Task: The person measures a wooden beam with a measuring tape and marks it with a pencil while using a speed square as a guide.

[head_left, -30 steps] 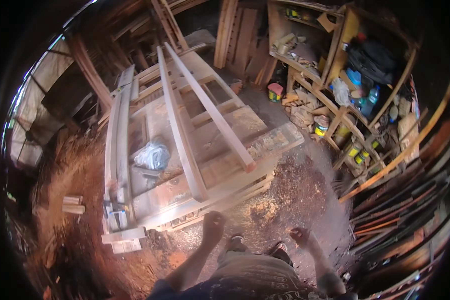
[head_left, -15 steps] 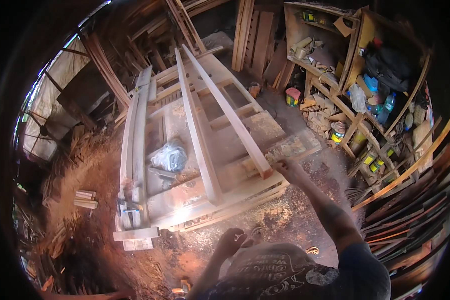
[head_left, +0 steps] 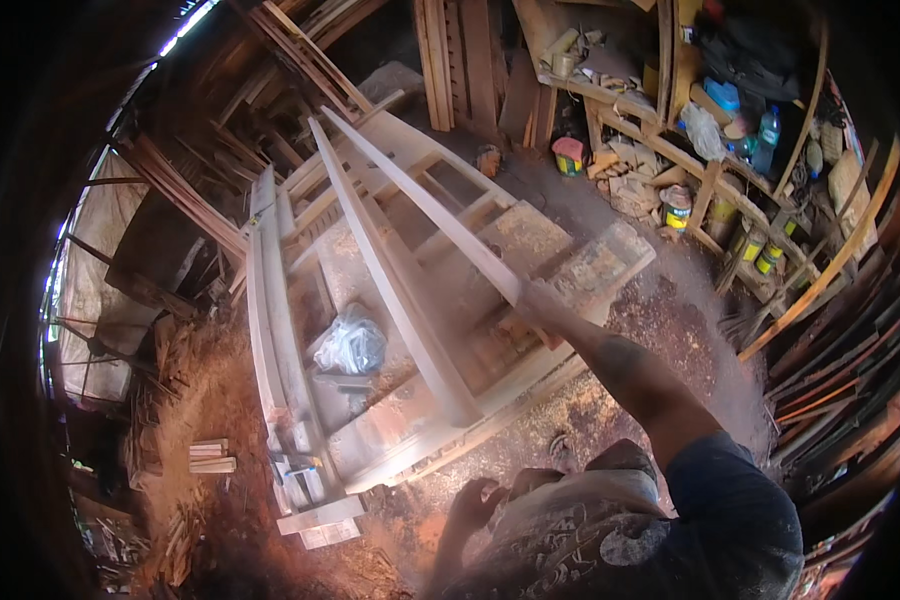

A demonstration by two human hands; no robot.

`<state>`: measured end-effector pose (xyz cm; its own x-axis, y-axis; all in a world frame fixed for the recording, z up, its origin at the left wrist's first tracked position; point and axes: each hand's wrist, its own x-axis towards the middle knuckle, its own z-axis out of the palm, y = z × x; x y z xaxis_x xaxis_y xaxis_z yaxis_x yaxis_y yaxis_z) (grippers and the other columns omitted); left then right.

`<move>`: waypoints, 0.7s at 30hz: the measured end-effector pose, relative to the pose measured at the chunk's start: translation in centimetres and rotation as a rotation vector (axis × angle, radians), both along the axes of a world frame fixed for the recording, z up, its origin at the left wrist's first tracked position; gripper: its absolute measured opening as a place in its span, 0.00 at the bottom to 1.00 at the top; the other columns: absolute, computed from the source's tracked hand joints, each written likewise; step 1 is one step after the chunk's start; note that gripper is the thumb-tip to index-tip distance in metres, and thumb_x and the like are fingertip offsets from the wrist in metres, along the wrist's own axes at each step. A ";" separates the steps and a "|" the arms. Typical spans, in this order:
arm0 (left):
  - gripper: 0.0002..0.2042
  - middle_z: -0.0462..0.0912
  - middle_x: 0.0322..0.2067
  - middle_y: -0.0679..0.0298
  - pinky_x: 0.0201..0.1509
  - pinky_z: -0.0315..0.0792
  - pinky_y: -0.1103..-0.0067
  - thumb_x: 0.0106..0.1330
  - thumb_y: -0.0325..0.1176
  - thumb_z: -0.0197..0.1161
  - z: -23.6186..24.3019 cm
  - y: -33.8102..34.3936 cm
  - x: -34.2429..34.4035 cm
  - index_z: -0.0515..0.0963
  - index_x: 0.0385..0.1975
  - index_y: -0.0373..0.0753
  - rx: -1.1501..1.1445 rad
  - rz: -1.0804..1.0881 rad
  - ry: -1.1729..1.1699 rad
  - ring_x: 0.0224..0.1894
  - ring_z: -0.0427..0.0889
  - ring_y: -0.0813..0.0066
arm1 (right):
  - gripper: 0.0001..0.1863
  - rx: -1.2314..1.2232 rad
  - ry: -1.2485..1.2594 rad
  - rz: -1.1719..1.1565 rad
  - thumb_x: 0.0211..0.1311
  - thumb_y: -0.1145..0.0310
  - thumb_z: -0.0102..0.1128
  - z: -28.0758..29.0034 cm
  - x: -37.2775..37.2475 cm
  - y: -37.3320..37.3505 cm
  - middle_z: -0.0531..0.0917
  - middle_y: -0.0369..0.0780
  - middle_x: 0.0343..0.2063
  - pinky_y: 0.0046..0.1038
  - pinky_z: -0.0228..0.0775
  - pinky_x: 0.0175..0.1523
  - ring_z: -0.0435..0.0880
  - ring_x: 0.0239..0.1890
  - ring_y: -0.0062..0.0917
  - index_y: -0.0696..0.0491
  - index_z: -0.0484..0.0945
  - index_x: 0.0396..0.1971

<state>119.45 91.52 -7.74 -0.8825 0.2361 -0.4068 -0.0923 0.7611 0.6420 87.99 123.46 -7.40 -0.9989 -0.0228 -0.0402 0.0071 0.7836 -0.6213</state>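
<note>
My right hand [head_left: 535, 305] is closed on the near end of a long pale wooden beam [head_left: 423, 208], at the right side of a stacked wooden work platform [head_left: 620, 260]. A second beam [head_left: 393, 300] lies to the left of it. My left hand [head_left: 475, 497] is low by my body, fingers curled; whether it holds anything is unclear. A crumpled plastic bag [head_left: 350, 340] lies on the platform, left of the beams. More boards [head_left: 268, 330] run along the platform's left edge, with a clamp-like tool [head_left: 300, 470] at their near end.
A cluttered wooden shelf [head_left: 635, 120] with tins [head_left: 678, 207], bottles [head_left: 767, 140] and offcuts stands at back right. Loose timber [head_left: 840, 350] is stacked at the right side, leaning boards [head_left: 470, 70] at the back. Short offcuts [head_left: 211, 455] lie on the dusty floor at left.
My right hand has risen from beside my body to the right-hand beam's near end and closed on it. My left hand has dropped toward my body. The view has shifted.
</note>
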 end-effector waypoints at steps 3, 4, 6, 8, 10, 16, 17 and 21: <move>0.18 0.85 0.49 0.50 0.56 0.78 0.65 0.71 0.45 0.67 1.8 1.7 -1.8 0.84 0.50 0.37 0.043 -0.093 0.136 0.49 0.85 0.52 | 0.21 -0.100 0.056 -0.067 0.63 0.67 0.56 2.7 3.7 0.4 0.84 0.61 0.42 0.52 0.76 0.53 0.85 0.48 0.55 0.62 0.72 0.54; 0.18 0.85 0.49 0.50 0.56 0.78 0.65 0.71 0.45 0.67 2.3 2.4 -2.2 0.84 0.50 0.37 0.027 -0.102 0.118 0.49 0.85 0.52 | 0.21 -0.107 0.052 -0.073 0.63 0.67 0.56 3.6 5.6 1.3 0.84 0.61 0.42 0.52 0.76 0.53 0.85 0.48 0.55 0.62 0.72 0.54; 0.18 0.86 0.49 0.50 0.54 0.78 0.65 0.70 0.45 0.67 2.4 4.0 -3.0 0.84 0.50 0.37 0.129 -0.044 0.116 0.48 0.86 0.52 | 0.20 -0.141 -0.050 -0.034 0.64 0.66 0.56 5.3 10.8 4.7 0.83 0.62 0.42 0.51 0.76 0.52 0.84 0.47 0.58 0.62 0.71 0.51; 0.18 0.86 0.48 0.51 0.53 0.79 0.66 0.71 0.44 0.67 1.3 6.0 -3.6 0.83 0.50 0.36 0.143 -0.064 0.091 0.47 0.87 0.54 | 0.17 0.073 -0.141 -0.057 0.64 0.66 0.56 6.1 17.6 8.1 0.82 0.60 0.42 0.53 0.76 0.51 0.83 0.46 0.58 0.61 0.70 0.47; 0.18 0.87 0.46 0.51 0.51 0.80 0.67 0.72 0.44 0.66 -0.8 7.9 -4.5 0.83 0.50 0.36 0.230 -0.137 0.019 0.46 0.87 0.56 | 0.16 -0.028 -0.063 -0.083 0.58 0.65 0.62 6.3 26.3 11.8 0.80 0.56 0.40 0.55 0.73 0.47 0.81 0.41 0.58 0.59 0.70 0.40; 0.28 0.83 0.50 0.54 0.55 0.76 0.62 0.79 0.57 0.49 -6.5 18.3 -10.4 0.76 0.57 0.35 0.886 0.364 -0.444 0.51 0.83 0.60 | 0.29 0.069 -0.171 -0.182 0.49 0.67 0.70 7.5 51.8 18.9 0.81 0.51 0.44 0.49 0.84 0.41 0.86 0.39 0.54 0.54 0.72 0.54; 0.31 0.82 0.52 0.53 0.58 0.74 0.60 0.79 0.60 0.48 -6.8 20.5 -11.1 0.74 0.59 0.35 1.051 0.501 -0.538 0.53 0.81 0.59 | 0.30 0.077 -0.168 -0.178 0.48 0.68 0.71 7.7 54.8 19.7 0.81 0.50 0.45 0.49 0.84 0.41 0.87 0.38 0.53 0.54 0.72 0.54; 0.38 0.81 0.52 0.52 0.62 0.72 0.56 0.76 0.69 0.43 -6.9 27.2 -10.4 0.74 0.59 0.34 1.334 0.626 -0.745 0.56 0.79 0.58 | 0.32 0.091 -0.194 -0.185 0.47 0.66 0.73 7.4 65.4 22.7 0.81 0.50 0.46 0.48 0.85 0.41 0.87 0.38 0.52 0.52 0.72 0.55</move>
<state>109.06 118.77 -14.60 -0.6853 0.4498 -0.5728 -0.7212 -0.5281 0.4483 153.38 146.18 -0.02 -0.9593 0.1718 -0.2242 0.2670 0.8103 -0.5216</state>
